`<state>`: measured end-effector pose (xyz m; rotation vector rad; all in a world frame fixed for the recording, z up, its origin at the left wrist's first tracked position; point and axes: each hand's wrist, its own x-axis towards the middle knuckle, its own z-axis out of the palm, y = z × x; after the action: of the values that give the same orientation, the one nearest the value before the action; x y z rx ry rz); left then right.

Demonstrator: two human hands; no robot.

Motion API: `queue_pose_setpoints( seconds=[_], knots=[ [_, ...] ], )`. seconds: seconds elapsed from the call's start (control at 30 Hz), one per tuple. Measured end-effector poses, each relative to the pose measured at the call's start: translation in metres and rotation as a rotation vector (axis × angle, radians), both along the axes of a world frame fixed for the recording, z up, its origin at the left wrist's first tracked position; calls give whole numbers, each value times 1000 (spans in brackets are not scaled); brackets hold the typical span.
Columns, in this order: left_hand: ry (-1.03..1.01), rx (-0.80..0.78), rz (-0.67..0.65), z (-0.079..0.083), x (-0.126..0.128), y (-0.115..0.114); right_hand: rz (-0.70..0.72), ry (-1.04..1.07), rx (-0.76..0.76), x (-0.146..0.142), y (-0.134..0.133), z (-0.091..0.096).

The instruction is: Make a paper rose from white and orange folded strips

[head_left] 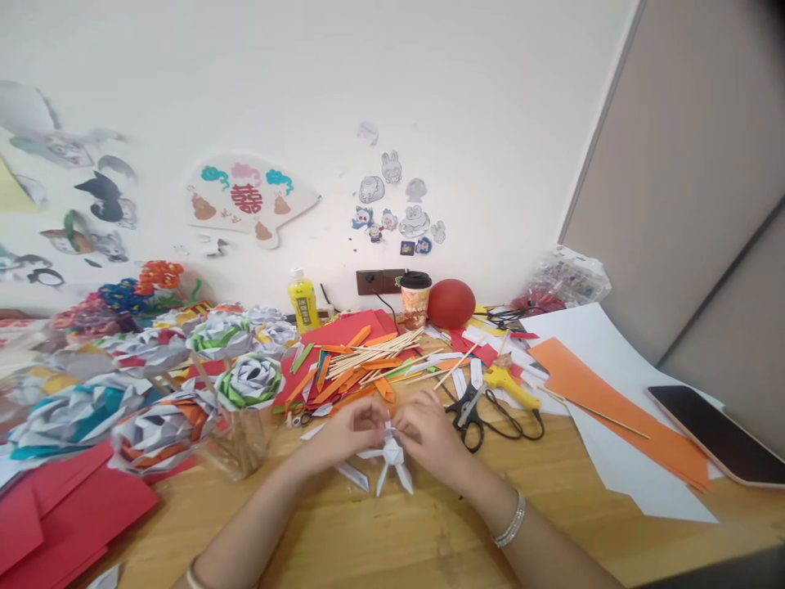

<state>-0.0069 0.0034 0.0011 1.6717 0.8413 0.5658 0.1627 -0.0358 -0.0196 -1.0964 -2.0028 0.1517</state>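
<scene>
Both my hands meet over the wooden table [343, 548], pinching the upper end of a white folded paper piece [393, 455] with several pointed arms. My left hand [351, 429] has its fingertips closed on the paper from the left. From the right, my right hand [432, 429] pinches it close to the left fingertips. Two of the paper's arms hang down toward me. Beside it on the table, under my left wrist, lies a loose folded white strip [353, 477]. Just right of my right hand are black-handled scissors [467, 417].
Behind my hands lie wooden sticks [377, 360] and orange strips [331, 388]. Folded paper flowers [251, 380] and a clear cup [236, 450] stand left, near red paper [79, 515]. A yellow glue gun [510, 386], white sheets [619, 450] and a phone [715, 429] lie right. A coffee cup [415, 304] stands behind.
</scene>
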Motion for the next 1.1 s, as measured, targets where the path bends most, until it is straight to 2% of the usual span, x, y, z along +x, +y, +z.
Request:
queue_pose_setpoints(
  seconds=[0.07,0.13,0.23,0.4,0.47,0.63,0.77,0.87,1.0,1.1],
  knots=[
    [-99,-230,-31,0,-2,0,-12,52,-5,-2,0,-4],
    [-77,-323,-30,-3,-2,1,-26,114,-38,-4,0,-6],
    [41,-275,-37,-13,0,4,-50,199,-110,-7,-2,-4],
    [112,-128,60,-23,3,10,-30,176,-199,-8,-3,-2],
    [134,-95,77,-23,3,11,-23,153,-165,-8,-2,-3],
    [161,-44,85,-19,2,11,40,-1,34,-9,-4,-3],
    [216,58,98,-17,2,11,-4,4,-16,-10,-4,-2],
    [230,60,100,-17,3,10,-7,27,-36,-11,-3,-5],
    [230,63,95,-15,4,9,48,-40,87,-12,-5,-6],
    [205,52,95,-13,2,11,30,-95,132,-12,-6,-5]
  ],
)
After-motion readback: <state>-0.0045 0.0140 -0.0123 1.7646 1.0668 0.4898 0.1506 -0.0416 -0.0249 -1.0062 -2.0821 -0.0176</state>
